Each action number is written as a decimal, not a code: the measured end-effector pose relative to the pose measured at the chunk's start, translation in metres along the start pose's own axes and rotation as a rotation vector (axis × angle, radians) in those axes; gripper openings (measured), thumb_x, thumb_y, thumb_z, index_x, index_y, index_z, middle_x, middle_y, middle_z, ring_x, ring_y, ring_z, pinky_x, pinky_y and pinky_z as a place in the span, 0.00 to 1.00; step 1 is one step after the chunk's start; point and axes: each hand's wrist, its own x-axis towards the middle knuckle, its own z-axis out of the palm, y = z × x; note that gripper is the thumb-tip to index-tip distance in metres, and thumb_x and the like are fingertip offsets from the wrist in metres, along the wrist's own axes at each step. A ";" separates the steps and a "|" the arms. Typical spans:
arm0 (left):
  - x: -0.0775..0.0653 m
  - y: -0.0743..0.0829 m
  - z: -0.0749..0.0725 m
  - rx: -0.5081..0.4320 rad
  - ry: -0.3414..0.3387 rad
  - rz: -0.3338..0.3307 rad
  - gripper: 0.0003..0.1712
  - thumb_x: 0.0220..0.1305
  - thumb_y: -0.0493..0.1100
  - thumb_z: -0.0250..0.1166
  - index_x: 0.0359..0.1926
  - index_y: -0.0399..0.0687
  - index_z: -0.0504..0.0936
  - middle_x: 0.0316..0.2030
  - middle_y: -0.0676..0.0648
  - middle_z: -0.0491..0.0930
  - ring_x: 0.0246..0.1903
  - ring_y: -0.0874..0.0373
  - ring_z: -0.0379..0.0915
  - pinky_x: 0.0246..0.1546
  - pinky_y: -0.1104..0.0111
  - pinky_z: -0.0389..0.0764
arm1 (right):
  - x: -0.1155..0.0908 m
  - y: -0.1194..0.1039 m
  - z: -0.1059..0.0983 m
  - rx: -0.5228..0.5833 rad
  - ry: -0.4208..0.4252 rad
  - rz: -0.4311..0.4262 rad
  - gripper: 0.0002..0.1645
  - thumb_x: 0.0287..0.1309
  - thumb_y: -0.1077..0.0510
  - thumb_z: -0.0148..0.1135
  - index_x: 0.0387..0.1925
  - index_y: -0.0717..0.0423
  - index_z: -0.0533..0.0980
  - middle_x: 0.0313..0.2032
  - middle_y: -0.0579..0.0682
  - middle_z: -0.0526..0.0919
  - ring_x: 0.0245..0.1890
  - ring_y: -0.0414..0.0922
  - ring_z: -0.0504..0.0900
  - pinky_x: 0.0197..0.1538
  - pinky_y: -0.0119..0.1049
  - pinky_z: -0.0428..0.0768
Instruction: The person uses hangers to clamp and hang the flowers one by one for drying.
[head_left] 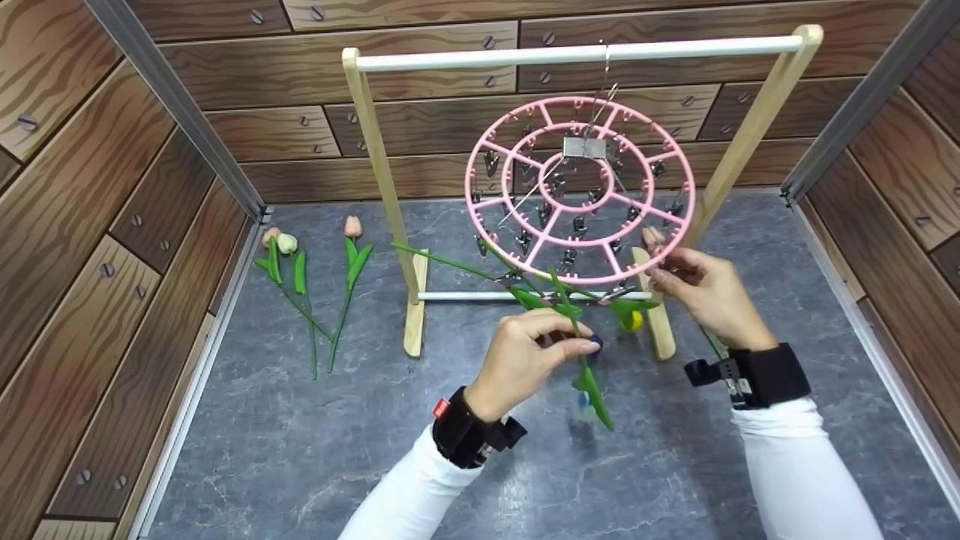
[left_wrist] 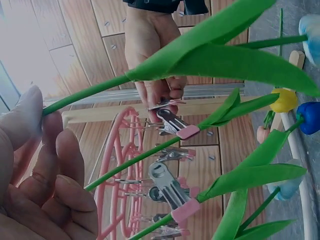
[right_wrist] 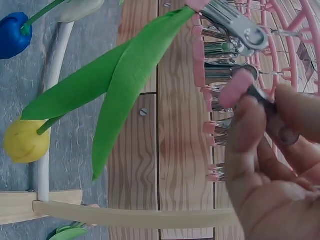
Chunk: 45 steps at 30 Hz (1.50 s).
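Note:
My left hand [head_left: 525, 356] pinches the green stem [left_wrist: 85, 95] of an artificial tulip between thumb and fingertips. That tulip's pale blue bloom [left_wrist: 311, 42] hangs downward, below its long leaves [left_wrist: 215, 57]. At the right rim of a pink round clip hanger [head_left: 579, 241], my right hand [head_left: 716, 296] pinches a metal clip [right_wrist: 275, 120] with pink tips. Clips on the hanger hold other tulips upside down, among them one with a yellow bloom [right_wrist: 27, 141] and one with a dark blue bloom [left_wrist: 309, 117].
The hanger hangs from the white top bar [head_left: 487, 58] of a wooden-sided stand [head_left: 379, 165]. On the grey floor at left lie a pink tulip [head_left: 353, 227] and a white tulip [head_left: 287, 244], with another pink bloom beside them. Wood-patterned walls [head_left: 150, 247] enclose the area.

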 end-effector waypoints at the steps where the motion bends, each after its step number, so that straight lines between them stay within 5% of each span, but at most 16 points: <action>1: 0.000 -0.001 0.000 -0.007 -0.002 -0.013 0.08 0.70 0.36 0.84 0.44 0.34 0.97 0.40 0.38 0.97 0.33 0.74 0.74 0.36 0.78 0.79 | -0.001 0.000 0.000 0.004 -0.007 0.004 0.24 0.83 0.68 0.69 0.72 0.77 0.80 0.48 0.23 0.93 0.43 0.27 0.92 0.51 0.24 0.93; 8: 0.001 -0.002 -0.005 -0.034 -0.006 -0.068 0.08 0.71 0.36 0.83 0.45 0.34 0.97 0.39 0.37 0.96 0.31 0.75 0.72 0.35 0.78 0.76 | -0.010 -0.005 0.001 0.042 -0.034 0.025 0.21 0.82 0.71 0.68 0.66 0.84 0.80 0.40 0.25 0.94 0.39 0.29 0.94 0.49 0.27 0.95; 18: 0.004 -0.006 -0.007 -0.045 0.011 -0.100 0.07 0.72 0.35 0.83 0.44 0.33 0.97 0.37 0.35 0.96 0.28 0.74 0.74 0.33 0.77 0.77 | -0.021 -0.019 0.013 -0.040 0.048 0.040 0.19 0.84 0.67 0.68 0.65 0.80 0.84 0.34 0.20 0.91 0.32 0.28 0.89 0.42 0.24 0.90; 26: 0.007 -0.013 -0.008 -0.099 0.034 -0.148 0.07 0.72 0.34 0.83 0.45 0.32 0.96 0.37 0.32 0.95 0.29 0.76 0.76 0.34 0.79 0.76 | -0.030 -0.030 0.030 0.159 0.064 0.088 0.19 0.83 0.71 0.67 0.65 0.84 0.81 0.40 0.29 0.95 0.38 0.33 0.97 0.51 0.29 0.96; 31: 0.010 -0.014 -0.010 -0.076 0.051 -0.159 0.07 0.73 0.35 0.82 0.45 0.33 0.97 0.37 0.32 0.95 0.29 0.74 0.76 0.34 0.79 0.76 | -0.034 -0.030 0.047 0.256 0.136 0.101 0.15 0.78 0.77 0.68 0.60 0.84 0.84 0.36 0.34 0.96 0.33 0.34 0.96 0.46 0.29 0.95; 38: 0.014 -0.017 -0.010 -0.052 0.094 -0.188 0.08 0.73 0.37 0.83 0.45 0.34 0.97 0.37 0.33 0.96 0.30 0.74 0.79 0.35 0.78 0.79 | -0.042 -0.026 0.072 0.368 0.232 0.017 0.17 0.76 0.79 0.67 0.59 0.92 0.80 0.35 0.32 0.97 0.29 0.33 0.94 0.42 0.25 0.94; 45: 0.018 -0.017 -0.010 -0.080 0.164 -0.217 0.08 0.73 0.37 0.83 0.42 0.34 0.96 0.36 0.33 0.95 0.30 0.72 0.82 0.36 0.77 0.81 | -0.052 -0.026 0.093 0.280 0.317 -0.155 0.21 0.74 0.73 0.75 0.53 0.94 0.80 0.33 0.23 0.93 0.28 0.26 0.91 0.39 0.21 0.91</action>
